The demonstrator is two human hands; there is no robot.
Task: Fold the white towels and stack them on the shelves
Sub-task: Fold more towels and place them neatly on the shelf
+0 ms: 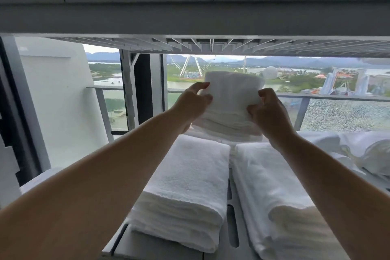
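I look out on a white-spoked wheel. Right of the wheel sits a pale dome, and farther right a blue ride. Left of it lie a river and a white wall. Behind it are hazy hills. Below it runs a rail, with 1 shattered pane to the lower right.

- The left towel stack and the right towel stack are lying side by side on the shelf.
- The rear towel is sitting behind them, between the left hand and the right hand.
- The upper shelf is spanning overhead.
- The railing is running behind everything.
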